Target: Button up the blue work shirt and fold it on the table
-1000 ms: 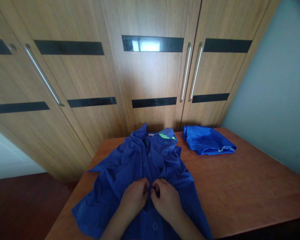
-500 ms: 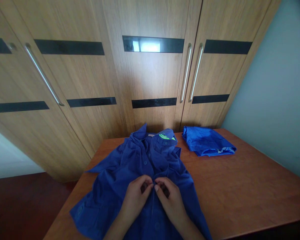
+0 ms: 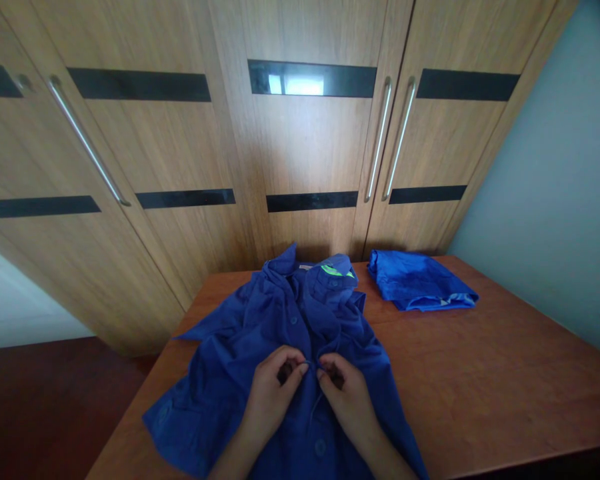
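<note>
A dark blue buttoned shirt lies spread on the table, its collar end toward the wardrobe. One button shows on the front above my hands and another below them. My left hand pinches the edge of the front opening between thumb and finger. Just across a small gap, my right hand pinches the facing edge in the same way. Whether a button sits between the fingertips is too small to tell. Bright green trim shows inside the rumpled collar area.
A folded bright blue cloth rests at the back right of the brown table. Behind the table stands a wooden wardrobe with metal handles. A pale wall borders the right side.
My two hands have drawn slightly apart, each still pinching its edge of the shirt front, so the gap between the fingertips is wider. The view has shifted a little.
</note>
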`<state>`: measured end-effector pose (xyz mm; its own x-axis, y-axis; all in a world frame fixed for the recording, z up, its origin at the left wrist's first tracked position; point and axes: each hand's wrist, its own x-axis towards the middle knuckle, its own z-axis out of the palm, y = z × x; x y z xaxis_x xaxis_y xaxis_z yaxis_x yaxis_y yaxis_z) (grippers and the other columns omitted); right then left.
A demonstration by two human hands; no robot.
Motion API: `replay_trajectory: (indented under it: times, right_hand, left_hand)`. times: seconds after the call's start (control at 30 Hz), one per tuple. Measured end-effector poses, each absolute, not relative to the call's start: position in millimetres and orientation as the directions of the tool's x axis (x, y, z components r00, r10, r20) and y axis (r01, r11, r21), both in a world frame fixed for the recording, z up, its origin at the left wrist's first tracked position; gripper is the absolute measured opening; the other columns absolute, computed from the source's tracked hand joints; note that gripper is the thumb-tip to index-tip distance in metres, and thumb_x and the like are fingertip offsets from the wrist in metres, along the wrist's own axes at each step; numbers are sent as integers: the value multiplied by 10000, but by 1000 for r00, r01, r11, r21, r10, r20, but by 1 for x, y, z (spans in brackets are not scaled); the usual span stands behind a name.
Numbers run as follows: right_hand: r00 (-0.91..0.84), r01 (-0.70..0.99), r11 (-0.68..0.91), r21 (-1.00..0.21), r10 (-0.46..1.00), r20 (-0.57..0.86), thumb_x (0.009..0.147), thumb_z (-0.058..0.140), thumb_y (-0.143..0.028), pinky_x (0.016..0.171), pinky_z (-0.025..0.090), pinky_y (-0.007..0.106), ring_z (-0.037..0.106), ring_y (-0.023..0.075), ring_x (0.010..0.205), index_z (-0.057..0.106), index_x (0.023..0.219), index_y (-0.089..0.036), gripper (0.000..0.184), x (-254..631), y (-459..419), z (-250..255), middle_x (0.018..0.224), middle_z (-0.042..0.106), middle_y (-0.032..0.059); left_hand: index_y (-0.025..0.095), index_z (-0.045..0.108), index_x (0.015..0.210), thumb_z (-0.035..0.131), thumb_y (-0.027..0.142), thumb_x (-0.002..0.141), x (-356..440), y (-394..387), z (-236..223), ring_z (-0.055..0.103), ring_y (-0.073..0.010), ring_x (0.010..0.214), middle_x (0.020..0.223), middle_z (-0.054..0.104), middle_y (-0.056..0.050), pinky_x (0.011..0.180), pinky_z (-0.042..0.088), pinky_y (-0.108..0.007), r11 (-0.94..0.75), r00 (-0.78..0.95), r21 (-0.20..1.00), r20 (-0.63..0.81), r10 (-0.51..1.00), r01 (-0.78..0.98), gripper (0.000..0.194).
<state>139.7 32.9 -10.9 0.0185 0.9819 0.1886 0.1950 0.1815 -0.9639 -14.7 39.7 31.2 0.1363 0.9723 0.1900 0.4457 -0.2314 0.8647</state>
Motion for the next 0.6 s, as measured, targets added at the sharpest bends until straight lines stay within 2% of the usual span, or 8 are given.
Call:
replay_trajectory:
  times: [0.07, 0.17, 0.3, 0.43, 0.6]
  right_hand:
    - [36, 140, 144, -980, 988, 151, 802, 559, -283, 610, 457, 248, 567, 160, 656, 602, 789, -192, 102, 141, 33, -12, 686, 587, -7]
    - [72, 99, 131, -986, 988, 139, 808, 576, -356, 563, 425, 231, 506, 140, 608, 562, 746, -194, 174, 143, 33, -11, 637, 506, -30]
    - [132, 98, 208, -973, 967, 220, 825, 573, -376, 588, 437, 235, 493, 143, 640, 544, 751, -200, 193, 146, 30, -4, 674, 496, -21]
    - [175, 204, 326, -923, 916, 362, 860, 538, -332, 704, 467, 269, 553, 177, 781, 582, 834, -208, 134, 147, 25, 1, 815, 577, 29]
    - [40, 363, 374, -853, 909, 416, 864, 492, -225, 745, 467, 280, 590, 185, 814, 603, 883, -220, 112, 139, 22, -3, 868, 629, 44]
  left_hand:
    - [191, 623, 781, 569, 305, 820, -14, 38, 33, 568, -160, 686, 731, 614, -19, 652, 446, -248, -241, 125, 869, 207, 970, 431, 132]
    - [193, 620, 779, 558, 295, 830, -13, 36, 34, 564, -156, 686, 767, 612, -27, 644, 447, -249, -282, 103, 855, 264, 959, 435, 131]
    - [201, 612, 796, 527, 275, 851, -12, 36, 31, 566, -159, 710, 811, 611, -39, 658, 455, -253, -320, 111, 816, 305, 946, 481, 125]
    - [212, 610, 818, 492, 206, 858, -10, 36, 24, 582, -167, 774, 838, 616, -39, 723, 459, -252, -369, 211, 749, 303, 929, 550, 125]
    - [220, 602, 830, 461, 122, 831, -8, 34, 20, 589, -173, 816, 846, 616, -34, 759, 452, -257, -374, 260, 705, 270, 927, 602, 172]
